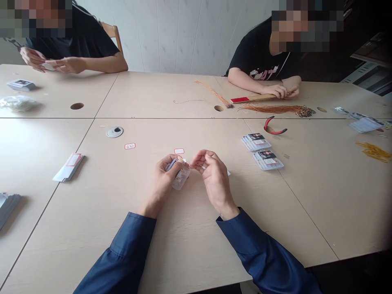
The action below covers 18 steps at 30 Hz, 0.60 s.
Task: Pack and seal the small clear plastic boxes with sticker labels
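My left hand [167,171] is closed around a small clear plastic packet [181,179], thumb on top. Small pale contents show through the packet, but I cannot make out what they are. A bluish edge sticks out by the fingers. My right hand [214,177] is beside the packet, its fingers loosely curved and apart, their tips close to the packet's upper right edge. Whether they touch it is hard to tell. Just beyond both hands lies a white label with a red border [179,151]. Part of a white piece [228,173] shows beside my right hand.
Two stacks of printed cards [268,159] and red-handled pliers [275,127] lie to the right, with yellow bands [373,152] farther out. A pile of white cards [65,169] and a round metal disc [114,132] are left. Two people sit opposite, near copper wires [275,109].
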Motion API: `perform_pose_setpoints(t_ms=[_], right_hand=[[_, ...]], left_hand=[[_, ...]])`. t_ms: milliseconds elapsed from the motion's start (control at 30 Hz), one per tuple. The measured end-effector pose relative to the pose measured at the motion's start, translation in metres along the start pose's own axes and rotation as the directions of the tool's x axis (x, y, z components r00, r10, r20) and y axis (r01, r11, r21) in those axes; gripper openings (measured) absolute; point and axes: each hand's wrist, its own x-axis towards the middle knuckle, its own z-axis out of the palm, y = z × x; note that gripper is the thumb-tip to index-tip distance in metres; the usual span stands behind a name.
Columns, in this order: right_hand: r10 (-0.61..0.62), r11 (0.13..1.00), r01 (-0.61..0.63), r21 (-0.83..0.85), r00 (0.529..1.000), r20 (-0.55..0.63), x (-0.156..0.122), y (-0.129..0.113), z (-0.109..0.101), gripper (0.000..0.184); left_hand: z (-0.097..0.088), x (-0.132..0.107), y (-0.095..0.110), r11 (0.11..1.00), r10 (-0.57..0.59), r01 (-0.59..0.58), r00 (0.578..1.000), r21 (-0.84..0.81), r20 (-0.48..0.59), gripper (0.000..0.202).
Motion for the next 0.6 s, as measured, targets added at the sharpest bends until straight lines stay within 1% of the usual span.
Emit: perform_pose_setpoints(t_ms=[67, 167, 233, 300, 400, 467, 500, 567, 600], right_hand=[[-0.082, 0.997, 0.081, 0.018, 0.996, 0.04, -0.003, -0.002, 0.001, 0.024], [-0.172, 0.981, 0.184, -0.062, 0.972, 0.157, -0.011, -0.004, 0.006, 0.033], [-0.186, 0.969, 0.216, -0.117, 0.957, 0.223, -0.017, -0.004, 0.01, 0.04], [-0.184, 0.962, 0.228, -0.153, 0.949, 0.257, -0.021, -0.003, 0.013, 0.044], [-0.197, 0.945, 0.249, -0.21, 0.95, 0.244, -0.02, -0.003, 0.012, 0.046], [-0.207, 0.918, 0.265, -0.294, 0.954, 0.215, -0.014, -0.004, 0.006, 0.041], [-0.202, 0.894, 0.266, -0.362, 0.958, 0.205, -0.009, -0.006, 0.0, 0.035], [-0.162, 0.815, 0.257, -0.519, 0.962, 0.221, -0.001, -0.011, -0.012, 0.021], [-0.13, 0.768, 0.255, -0.587, 0.96, 0.247, 0.003, -0.013, -0.018, 0.016]], left_hand=[[0.003, -0.001, 0.0, 0.996, 0.024, -0.022, 0.999, 0.083, -0.025, 0.016], [0.006, -0.004, 0.001, 0.984, 0.06, -0.056, 0.998, 0.166, -0.024, 0.013], [0.008, -0.006, 0.002, 0.978, 0.078, -0.072, 0.997, 0.197, -0.024, 0.013], [0.01, -0.008, 0.003, 0.975, 0.083, -0.079, 0.997, 0.206, -0.01, 0.014], [0.011, -0.009, 0.002, 0.977, 0.07, -0.07, 0.998, 0.203, 0.007, 0.016], [0.011, -0.008, 0.001, 0.984, 0.049, -0.046, 0.999, 0.174, -0.008, 0.015], [0.01, -0.006, 0.0, 0.989, 0.035, -0.032, 0.999, 0.145, -0.019, 0.015], [0.008, -0.004, -0.001, 0.998, 0.01, -0.007, 0.999, 0.07, -0.044, 0.016], [0.006, -0.003, -0.002, 0.999, 0.0, 0.002, 0.998, 0.034, -0.057, 0.017]])
